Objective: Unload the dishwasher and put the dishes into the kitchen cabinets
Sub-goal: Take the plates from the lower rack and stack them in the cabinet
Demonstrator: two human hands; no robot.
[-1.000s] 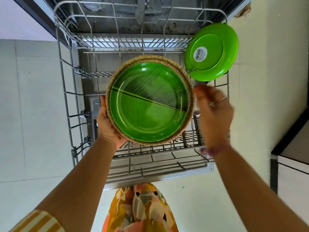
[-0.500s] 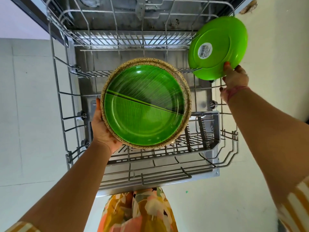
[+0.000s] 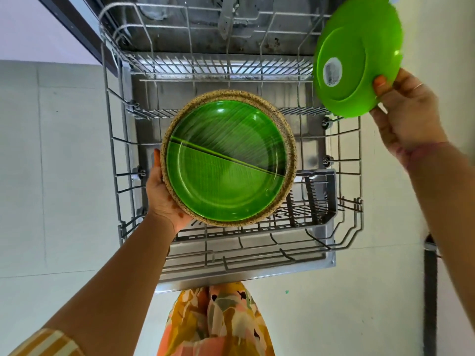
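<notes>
My left hand [image 3: 164,196] grips the stacked plates [image 3: 227,160] from below, over the rack [image 3: 257,242]. My right hand [image 3: 408,116] pinches the green bowl's [image 3: 359,55] rim, far right.

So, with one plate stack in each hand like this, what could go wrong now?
The left hand supports the stacked plates only at one edge, so the green plate on top may slide off if tilted. The right hand holds the lime plate only at its rim; it might slip and fall into the rack.
</notes>
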